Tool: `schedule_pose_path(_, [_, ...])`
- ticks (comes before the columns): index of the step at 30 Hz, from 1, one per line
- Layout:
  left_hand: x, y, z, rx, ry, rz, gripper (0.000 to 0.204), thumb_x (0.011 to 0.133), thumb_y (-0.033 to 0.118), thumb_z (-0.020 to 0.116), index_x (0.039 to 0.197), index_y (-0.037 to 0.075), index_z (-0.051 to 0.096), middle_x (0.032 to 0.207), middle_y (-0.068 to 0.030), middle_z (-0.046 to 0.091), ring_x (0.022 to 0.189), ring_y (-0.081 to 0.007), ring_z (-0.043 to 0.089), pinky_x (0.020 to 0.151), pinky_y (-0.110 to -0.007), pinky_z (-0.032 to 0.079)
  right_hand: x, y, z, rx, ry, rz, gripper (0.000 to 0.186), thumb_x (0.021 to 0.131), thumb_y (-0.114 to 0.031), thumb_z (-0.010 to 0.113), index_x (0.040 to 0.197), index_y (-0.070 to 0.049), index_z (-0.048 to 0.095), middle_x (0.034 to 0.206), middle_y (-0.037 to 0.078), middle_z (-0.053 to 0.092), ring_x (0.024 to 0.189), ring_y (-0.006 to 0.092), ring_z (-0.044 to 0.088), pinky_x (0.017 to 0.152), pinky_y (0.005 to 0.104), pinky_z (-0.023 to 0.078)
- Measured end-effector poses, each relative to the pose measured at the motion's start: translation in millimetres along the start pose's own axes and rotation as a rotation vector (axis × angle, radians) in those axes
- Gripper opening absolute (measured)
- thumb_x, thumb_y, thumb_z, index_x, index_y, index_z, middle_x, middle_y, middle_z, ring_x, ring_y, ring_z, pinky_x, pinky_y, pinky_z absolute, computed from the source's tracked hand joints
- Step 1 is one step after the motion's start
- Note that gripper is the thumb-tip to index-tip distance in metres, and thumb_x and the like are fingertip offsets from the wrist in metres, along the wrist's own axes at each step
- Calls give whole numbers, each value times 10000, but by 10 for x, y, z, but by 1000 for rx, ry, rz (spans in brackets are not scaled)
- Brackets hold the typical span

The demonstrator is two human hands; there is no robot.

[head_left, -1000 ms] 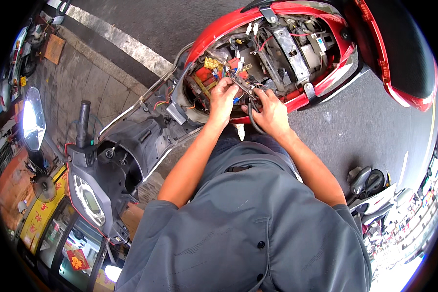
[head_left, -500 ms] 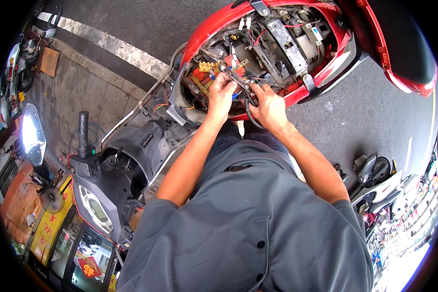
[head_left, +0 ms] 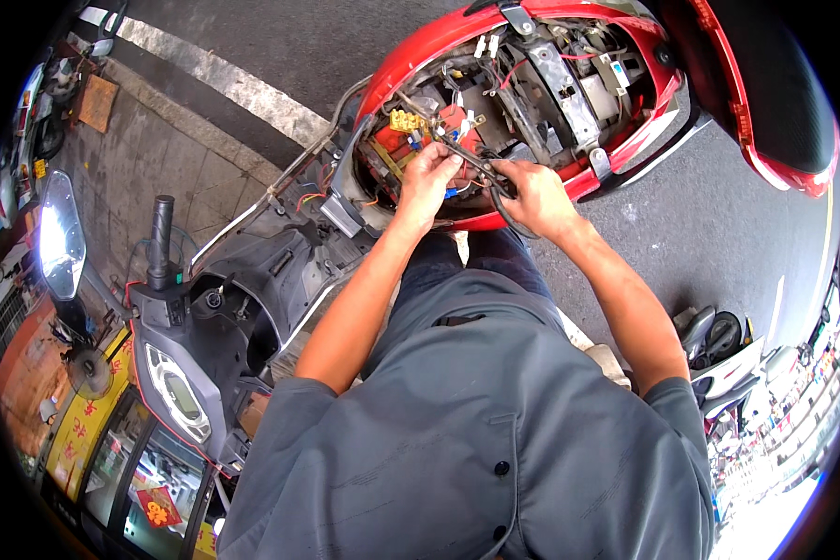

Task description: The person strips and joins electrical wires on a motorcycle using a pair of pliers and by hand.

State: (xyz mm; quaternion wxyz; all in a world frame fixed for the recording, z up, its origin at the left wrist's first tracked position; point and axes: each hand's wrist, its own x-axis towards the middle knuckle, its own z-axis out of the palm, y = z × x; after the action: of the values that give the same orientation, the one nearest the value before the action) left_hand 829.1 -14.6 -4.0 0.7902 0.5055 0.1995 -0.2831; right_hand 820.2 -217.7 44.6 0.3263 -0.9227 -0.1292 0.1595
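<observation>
Head view: a dark pliers-like tool slants over the red scooter body's open bay, long axis upper left to lower right, far end toward a yellow connector. The right hand curls round its handles, partly hiding them. The left hand bunches its fingertips beside it; whether they grip anything, I cannot tell.

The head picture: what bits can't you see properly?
All in the head view:
What, if anything, the left hand pinches: too small, and hidden by the hand.
Part of the dark tool: hidden by the right hand.
Top of the black seat: cut off by the upper edge.
Reflection in the mirror: lost in glare.
</observation>
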Motion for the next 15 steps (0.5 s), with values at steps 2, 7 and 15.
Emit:
schedule_pose_path(2, [-15, 14, 14, 1, 19, 6, 87, 992, 136, 570, 1031, 64, 600, 1019, -59, 685, 908, -159, 679, 822, -314, 546, 4, -26, -11, -34, -22, 36, 440, 810, -292, 749, 1161, -49, 641, 908, 152, 646, 799, 377, 654, 706, 443, 539])
schedule_pose_path(7, [-74, -17, 76, -71, 32, 35, 121, 992, 118, 574, 1082, 43, 606, 1041, -57, 679, 871, -147, 666, 796, -302, 555, -67, -214, 113, -118, 126, 110, 531, 788, -396, 764, 1215, -117, 616, 905, 118, 617, 803, 344, 666, 666, 450, 542])
schedule_pose_path(15, [-61, -105, 124, -32, 64, 98, 106, 1001, 116, 557, 1059, 40, 604, 995, -46, 671, 851, -127, 653, 769, -285, 548, -90, -206, 274, -49, 176, 147, 491, 791, -394, 766, 1159, -96, 638, 927, 128, 648, 795, 337, 677, 671, 435, 551])
